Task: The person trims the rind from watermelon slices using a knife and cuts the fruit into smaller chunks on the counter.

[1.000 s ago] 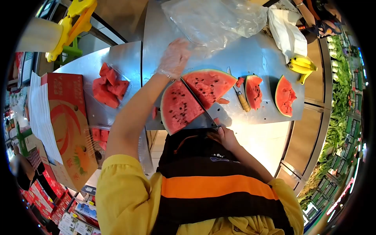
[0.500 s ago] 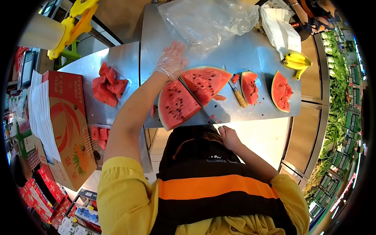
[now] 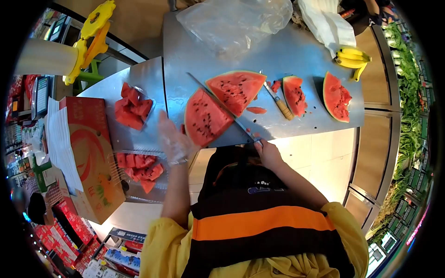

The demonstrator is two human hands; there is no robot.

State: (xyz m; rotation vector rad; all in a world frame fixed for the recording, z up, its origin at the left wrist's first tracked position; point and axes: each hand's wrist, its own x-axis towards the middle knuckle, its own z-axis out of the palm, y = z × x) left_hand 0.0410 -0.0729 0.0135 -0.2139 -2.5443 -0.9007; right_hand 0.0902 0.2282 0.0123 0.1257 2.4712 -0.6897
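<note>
Two large watermelon wedges lie side by side on the steel table, the left wedge [image 3: 207, 118] nearer me and the other wedge [image 3: 236, 91] beyond it. A long knife [image 3: 244, 128] runs between them, its tip sticking out past their far side. My right hand [image 3: 265, 152] is closed round its handle at the table's front edge. My left hand [image 3: 174, 139], in a clear plastic glove, is open with the fingers stretched forward, just left of the left wedge. A smaller knife with a wooden handle [image 3: 284, 109] lies right of the wedges.
Two smaller watermelon pieces [image 3: 295, 96] [image 3: 337, 97] and bananas [image 3: 352, 59] are on the right. Cut chunks [image 3: 132, 107] and a plastic tray of chunks [image 3: 141, 167] sit left, beside a cardboard box [image 3: 88, 153]. A clear plastic bag [image 3: 234, 23] lies at the back.
My left hand has left the far side of the wedges and come back toward me and to the left. The knife's tip now shows beyond the wedges. More tray chunks are visible.
</note>
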